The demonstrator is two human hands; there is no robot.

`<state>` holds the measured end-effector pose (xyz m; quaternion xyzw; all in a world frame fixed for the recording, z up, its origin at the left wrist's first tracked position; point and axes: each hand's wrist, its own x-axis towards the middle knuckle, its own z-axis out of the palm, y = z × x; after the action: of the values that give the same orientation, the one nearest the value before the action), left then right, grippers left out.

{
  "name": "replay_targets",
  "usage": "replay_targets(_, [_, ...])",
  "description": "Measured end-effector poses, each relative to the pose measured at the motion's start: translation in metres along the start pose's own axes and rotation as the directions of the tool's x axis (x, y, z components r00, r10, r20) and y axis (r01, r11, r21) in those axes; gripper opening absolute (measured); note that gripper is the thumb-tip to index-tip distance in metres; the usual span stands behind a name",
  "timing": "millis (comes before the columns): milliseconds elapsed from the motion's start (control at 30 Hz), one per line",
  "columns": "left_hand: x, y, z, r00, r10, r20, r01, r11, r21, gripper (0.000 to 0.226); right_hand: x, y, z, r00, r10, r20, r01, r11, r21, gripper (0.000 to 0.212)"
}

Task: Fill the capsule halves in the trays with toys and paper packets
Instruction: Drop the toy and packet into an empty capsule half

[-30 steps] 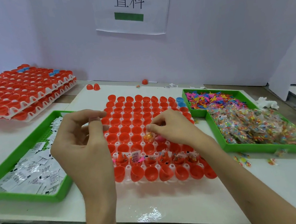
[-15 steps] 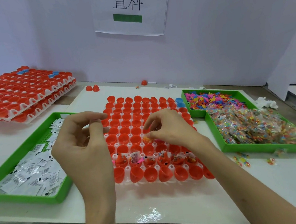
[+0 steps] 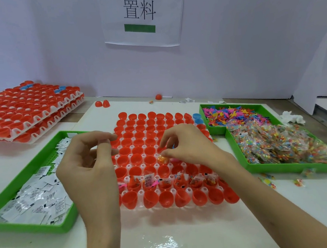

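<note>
Right hand (image 3: pixel 188 144) pinching toy packet (image 3: pixel 163 160) over tray (image 3: pixel 188 190), left hand (image 3: pixel 87 167) curled at 9 o'clock, perhaps holding something, cannot tell, paper bin (image 3: pixel 29 228) at 8 o'clock.

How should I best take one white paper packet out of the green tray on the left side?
Pinch a lifted corner or edge of a top paper packet between thumb and forefinger, coming from above. The packets are flat and overlap in a loose heap, so some edges stand free. The raised wall of the green tray would likely block a sideways approach.
</note>
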<state>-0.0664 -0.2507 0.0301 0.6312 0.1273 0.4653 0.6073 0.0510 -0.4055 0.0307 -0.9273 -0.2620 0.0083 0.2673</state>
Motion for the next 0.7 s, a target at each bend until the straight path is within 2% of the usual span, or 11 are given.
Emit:
replay_targets(100, [0.011, -0.003, -0.006, 0.985, -0.053, 0.165, 0.04, 0.996, 0.081, 0.024, 0.003, 0.012, -0.011, 0.999, -0.003, -0.053, 0.006, 0.999, 0.054, 0.004])
replay_targets(233, [0.049, -0.014, -0.022, 0.913, -0.118, 0.391, -0.046, 0.921, 0.387, 0.023, 0.016, 0.049, -0.047, 0.96, 0.096, -0.265, -0.083, 0.995, 0.06, 0.009])
replay_targets(367, [0.1, -0.046, -0.038, 0.833, -0.331, 0.444, -0.131, 0.662, 0.738, 0.024, 0.031, 0.112, -0.084, 0.893, 0.275, -0.356, -0.32, 0.945, -0.072, 0.012])
replay_targets(433, [0.116, -0.061, -0.04, 0.773, -0.458, 0.439, -0.162, 0.526, 0.835, 0.031, 0.035, 0.144, -0.094, 0.855, 0.366, -0.369, -0.456, 0.868, -0.196, 0.022])
replay_targets(500, [0.122, -0.071, -0.04, 0.737, -0.5, 0.455, -0.242, 0.434, 0.868, 0.035, 0.034, 0.167, -0.098, 0.829, 0.443, -0.342, -0.541, 0.79, -0.288, 0.03])
replay_targets(567, [0.123, -0.079, -0.038, 0.762, -0.443, 0.472, -0.3, 0.404, 0.864, 0.033, 0.033, 0.178, -0.098, 0.822, 0.469, -0.323, -0.558, 0.775, -0.297, 0.027])
replay_targets(667, [0.123, -0.082, -0.039, 0.824, -0.344, 0.451, -0.292, 0.425, 0.857, 0.018, 0.031, 0.18, -0.095, 0.815, 0.423, -0.396, -0.541, 0.801, -0.257, 0.004])
replay_targets(700, [0.122, -0.082, -0.039, 0.836, -0.324, 0.442, -0.286, 0.43, 0.856, 0.013, 0.031, 0.181, -0.094, 0.814, 0.408, -0.415, -0.537, 0.801, -0.265, 0.008])
